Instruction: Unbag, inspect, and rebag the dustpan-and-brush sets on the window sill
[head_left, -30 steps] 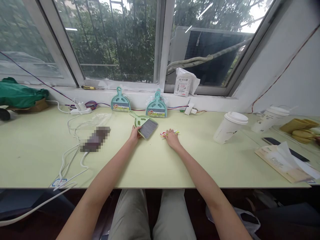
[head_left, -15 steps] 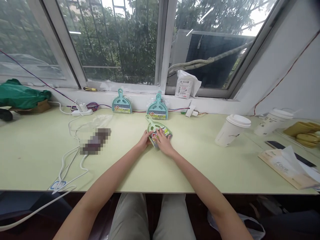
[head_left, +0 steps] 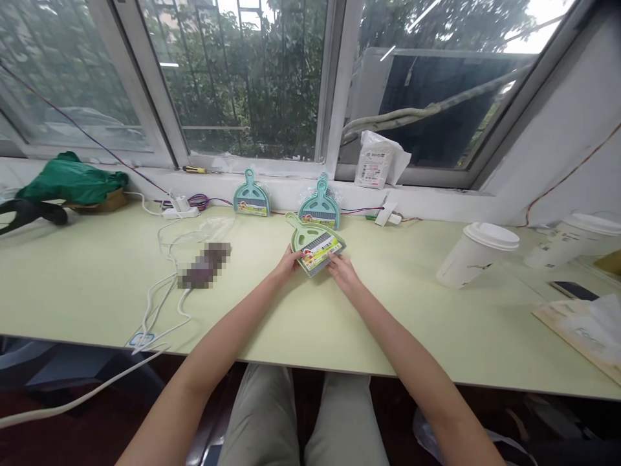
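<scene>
Between my hands is a green dustpan and brush set [head_left: 316, 241], its handle pointing away to the upper left and a colourful label across its grey bristles. My left hand [head_left: 289, 261] grips its left edge, thumb on the front. On the lower right edge my right hand [head_left: 342, 270] pinches it with thumb and fingers. Just behind it, a stack of blue dustpan and brush sets [head_left: 320, 206] leans against the wall. Another blue dustpan and brush set [head_left: 251, 196] leans farther left.
A lidded paper cup [head_left: 473, 255] stands to the right, near a phone [head_left: 574, 290] and a tissue pack [head_left: 577, 330]. White cables [head_left: 150, 304] and a blurred-out object [head_left: 206, 265] lie left. A power strip [head_left: 179, 212] sits by the wall.
My right hand has slid from the front of the green set to its lower right edge, uncovering the label. The set is now tilted more toward me. The view has shifted slightly left.
</scene>
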`<state>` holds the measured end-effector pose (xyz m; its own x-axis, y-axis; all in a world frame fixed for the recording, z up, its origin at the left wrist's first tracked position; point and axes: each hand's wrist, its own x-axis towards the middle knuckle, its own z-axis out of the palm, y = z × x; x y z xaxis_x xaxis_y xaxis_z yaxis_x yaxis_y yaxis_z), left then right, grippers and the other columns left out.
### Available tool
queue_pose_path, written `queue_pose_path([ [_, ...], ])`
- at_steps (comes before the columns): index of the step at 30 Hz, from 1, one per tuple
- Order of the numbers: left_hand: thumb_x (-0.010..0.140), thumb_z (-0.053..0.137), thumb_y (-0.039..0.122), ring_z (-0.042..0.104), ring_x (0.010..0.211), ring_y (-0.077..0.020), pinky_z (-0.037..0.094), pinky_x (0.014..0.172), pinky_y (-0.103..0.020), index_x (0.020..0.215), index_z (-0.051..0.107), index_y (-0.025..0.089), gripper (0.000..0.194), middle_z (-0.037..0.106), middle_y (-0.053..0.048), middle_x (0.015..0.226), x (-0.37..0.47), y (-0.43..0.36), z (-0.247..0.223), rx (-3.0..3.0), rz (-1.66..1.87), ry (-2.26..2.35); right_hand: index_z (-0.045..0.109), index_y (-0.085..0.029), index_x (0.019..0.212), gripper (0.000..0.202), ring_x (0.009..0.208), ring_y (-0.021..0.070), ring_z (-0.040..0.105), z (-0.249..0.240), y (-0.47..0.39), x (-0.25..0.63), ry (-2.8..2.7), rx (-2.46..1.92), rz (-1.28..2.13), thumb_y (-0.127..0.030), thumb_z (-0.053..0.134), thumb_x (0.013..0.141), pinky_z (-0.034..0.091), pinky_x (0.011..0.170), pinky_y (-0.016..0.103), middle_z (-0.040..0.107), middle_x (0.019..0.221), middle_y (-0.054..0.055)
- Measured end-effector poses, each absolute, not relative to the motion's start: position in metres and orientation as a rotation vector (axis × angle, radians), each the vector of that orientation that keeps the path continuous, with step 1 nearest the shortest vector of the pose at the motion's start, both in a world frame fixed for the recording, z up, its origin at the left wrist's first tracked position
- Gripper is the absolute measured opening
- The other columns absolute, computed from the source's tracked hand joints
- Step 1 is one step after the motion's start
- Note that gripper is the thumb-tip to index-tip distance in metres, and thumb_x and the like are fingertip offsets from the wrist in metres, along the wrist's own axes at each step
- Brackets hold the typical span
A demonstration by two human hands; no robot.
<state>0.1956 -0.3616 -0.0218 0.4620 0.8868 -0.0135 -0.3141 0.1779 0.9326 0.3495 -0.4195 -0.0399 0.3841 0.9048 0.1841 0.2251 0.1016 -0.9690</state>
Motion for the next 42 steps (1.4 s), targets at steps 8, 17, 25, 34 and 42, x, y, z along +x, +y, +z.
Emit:
queue_pose_path([
  [8, 0.087, 0.044, 0.035, 0.046, 0.126, -0.0276, 0.044, 0.098, -0.041, 0.122, 0.054, 0.017, 0.04, 0.051, -0.014, 0.134, 0.15, -0.309, -0.003, 1.623, 1.122, 1.381, 0.062, -0.018, 0.089, 0.031, 0.075, 0.0163, 0.071, -0.045, -0.414, 0.377, -0.596, -0.942, 1.03, -0.009, 0.076, 0.063, 0.061, 0.072, 0.027, 0.074, 0.083, 0.002],
  [17, 0.08, 0.038, 0.003, 0.054, 0.112, -0.0301, 0.032, 0.098, -0.046, 0.107, 0.064, 0.007, 0.037, 0.064, -0.021, 0.106, 0.044, -0.229, 0.005, 2.282, 0.443, 2.347, 0.061, -0.019, 0.086, 0.034, 0.074, 0.0167, 0.071, -0.049, -0.409, 0.383, -0.569, -0.96, 0.992, -0.012, 0.079, 0.059, 0.062, 0.068, 0.026, 0.073, 0.08, 0.001],
  [25, 0.087, 0.039, 0.016, 0.062, 0.096, -0.0256, 0.045, 0.081, -0.033, 0.091, 0.071, 0.012, 0.032, 0.068, -0.017, 0.095, 0.145, -0.304, -0.007, 2.669, 0.429, 1.679, 0.061, -0.019, 0.089, 0.032, 0.078, 0.0163, 0.071, -0.046, -0.413, 0.381, -0.587, -0.968, 0.987, -0.011, 0.077, 0.062, 0.061, 0.075, 0.027, 0.073, 0.083, 0.001],
  [34, 0.083, 0.059, 0.042, 0.06, 0.1, -0.0219, 0.047, 0.081, -0.031, 0.114, 0.063, 0.024, 0.037, 0.065, -0.007, 0.113, 0.141, -0.334, -0.005, 2.427, 0.819, 1.501, 0.065, -0.015, 0.088, 0.024, 0.078, 0.0167, 0.071, -0.015, -0.427, 0.402, -0.726, -1.068, 1.136, -0.001, 0.068, 0.069, 0.061, 0.08, 0.031, 0.074, 0.087, 0.005],
  [42, 0.079, 0.056, 0.05, 0.06, 0.101, -0.0249, 0.045, 0.082, -0.031, 0.103, 0.071, 0.025, 0.038, 0.068, -0.007, 0.109, 0.14, -0.334, -0.02, 2.608, 0.439, 1.561, 0.067, -0.014, 0.089, 0.022, 0.086, 0.0178, 0.071, 0.003, -0.441, 0.43, -0.849, -1.164, 1.286, 0.0, 0.066, 0.071, 0.059, 0.086, 0.031, 0.074, 0.092, 0.007],
])
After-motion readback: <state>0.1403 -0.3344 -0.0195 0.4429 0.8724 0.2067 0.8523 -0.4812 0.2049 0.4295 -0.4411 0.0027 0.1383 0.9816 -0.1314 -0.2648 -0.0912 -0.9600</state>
